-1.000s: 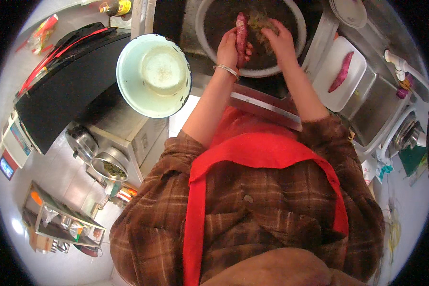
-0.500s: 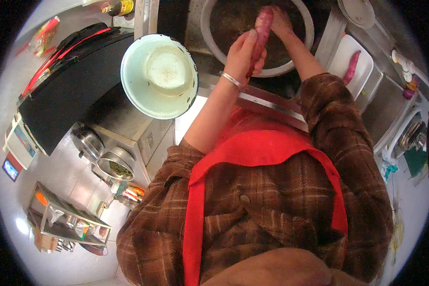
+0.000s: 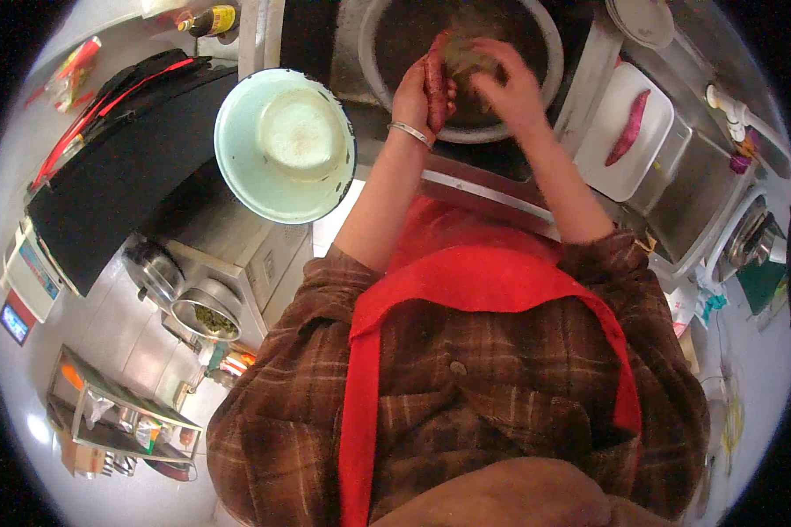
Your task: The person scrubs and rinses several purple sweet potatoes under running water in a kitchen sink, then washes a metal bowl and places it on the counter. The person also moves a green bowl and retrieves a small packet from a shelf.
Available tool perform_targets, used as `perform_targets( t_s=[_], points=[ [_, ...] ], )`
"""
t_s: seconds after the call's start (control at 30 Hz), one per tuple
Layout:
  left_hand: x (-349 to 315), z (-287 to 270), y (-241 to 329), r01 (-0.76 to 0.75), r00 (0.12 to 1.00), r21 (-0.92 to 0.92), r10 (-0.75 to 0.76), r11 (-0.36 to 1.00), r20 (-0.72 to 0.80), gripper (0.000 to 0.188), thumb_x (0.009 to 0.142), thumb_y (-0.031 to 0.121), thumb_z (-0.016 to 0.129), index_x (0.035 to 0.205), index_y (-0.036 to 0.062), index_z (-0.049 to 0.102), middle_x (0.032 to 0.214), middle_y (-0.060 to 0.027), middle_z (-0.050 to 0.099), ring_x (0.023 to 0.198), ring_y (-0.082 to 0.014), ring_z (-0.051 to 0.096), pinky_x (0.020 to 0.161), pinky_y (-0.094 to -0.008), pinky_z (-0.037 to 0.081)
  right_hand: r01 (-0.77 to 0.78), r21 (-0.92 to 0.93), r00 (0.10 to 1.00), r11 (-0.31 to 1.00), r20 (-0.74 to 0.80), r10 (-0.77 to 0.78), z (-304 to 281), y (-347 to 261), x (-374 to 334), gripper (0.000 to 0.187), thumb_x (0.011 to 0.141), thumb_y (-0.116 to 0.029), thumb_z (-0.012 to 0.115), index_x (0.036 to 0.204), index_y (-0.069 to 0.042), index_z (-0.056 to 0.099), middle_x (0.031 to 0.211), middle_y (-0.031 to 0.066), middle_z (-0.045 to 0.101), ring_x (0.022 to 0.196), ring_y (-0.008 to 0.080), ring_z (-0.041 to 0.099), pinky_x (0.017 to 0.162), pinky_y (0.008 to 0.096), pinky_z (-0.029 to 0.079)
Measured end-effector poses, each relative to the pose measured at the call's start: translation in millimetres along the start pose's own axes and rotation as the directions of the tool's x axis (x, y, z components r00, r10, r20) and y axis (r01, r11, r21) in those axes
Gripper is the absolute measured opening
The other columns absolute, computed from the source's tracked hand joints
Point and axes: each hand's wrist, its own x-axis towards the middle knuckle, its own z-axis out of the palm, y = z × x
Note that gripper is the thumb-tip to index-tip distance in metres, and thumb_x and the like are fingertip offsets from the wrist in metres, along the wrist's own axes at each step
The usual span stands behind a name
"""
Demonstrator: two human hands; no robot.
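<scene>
Head view has a round silvery metal pot (image 3: 204,295) with something green inside over at centre left, and nothing going on there. Next along is a wide pale-green enamel bowl (image 3: 297,132) with chipped dark edges, sitting upper left of centre. Everything in the background has slid a bit since half a second ago, but that looks like the head turning, not stuff being moved.

Top middle is where it's happening. The bare left hand (image 3: 410,98) has its fingers wrapped around a long reddish-purple tuber (image 3: 436,90), over a big round grey-rimmed basin (image 3: 554,66). Half a second ago that tuber leaned toward the upper right; now it's nearly straight up and down in the frame. Just right of it there's a fuzzy brownish-green clump (image 3: 468,58), which I couldn't make out in the last shot and is now in plain sight. The bare right hand (image 3: 516,90) was partly tucked behind the tuber's far end; now it's out to the right, fingers curled by the clump. Too blurry to tell if they're actually closed on it.

Upper right, a second slim purple tuber (image 3: 628,128) lies in a white rectangular tray (image 3: 603,145), untouched, and more of the tray shows now.

My read: the hands have only re-angled, so work on the held tuber is still mid-way.
</scene>
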Motion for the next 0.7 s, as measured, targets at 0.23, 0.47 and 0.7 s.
perform_targets(
  t_s=[0.23, 0.47, 0.7],
  points=[
    [-19.5, 22.5, -8.5, -0.030, 0.997, 0.267, 0.050, 0.963, -0.066, 0.027, 0.089, 0.022, 0.026, 0.098, 0.0046, 0.045, 0.061, -0.0070, 0.049, 0.041, -0.0147, 0.044, 0.034, -0.0260, 0.035, 0.065, -0.380, 0.998, 0.923, 0.018, -0.063, 25.1, 5.2, 17.7, 0.035, 0.073, -0.024, 0.048, 0.105, -0.011, 0.051, 0.111, 0.0086, 0.049, 0.105, 0.0252, 0.044, 0.087, 0.0369, 0.038],
    [-41.5, 32.0, 19.1, -0.003, 0.993, 0.203, -0.021, 0.979, 0.113, 0.033, 0.089, 0.028, 0.027, 0.111, 0.0087, 0.042, 0.065, -0.0065, 0.051, 0.045, -0.0142, 0.045, 0.037, -0.0246, 0.036, -0.180, -0.534, 0.937, 0.826, 0.162, 0.309, -4.9, 69.7, 86.2, 0.049, 0.079, -0.030, 0.047, 0.120, -0.006, 0.036, 0.115, 0.0166, 0.044, 0.105, 0.0334, 0.042, 0.088, 0.0405, 0.034],
    [-20.9, 7.1, 14.8, 0.199, 0.975, -0.159, -0.178, 0.967, 0.133, 0.030, 0.088, 0.027, 0.031, 0.108, 0.0091, 0.043, 0.073, -0.0069, 0.053, 0.058, -0.0148, 0.051, 0.042, -0.0244, 0.042, 0.124, -0.875, 0.877, 0.468, 0.317, 0.360, 38.4, 141.1, 42.9, 0.049, 0.076, -0.020, 0.049, 0.123, -0.018, 0.036, 0.120, 0.0174, 0.042, 0.105, 0.0312, 0.046, 0.084, 0.0405, 0.040]
  ],
)
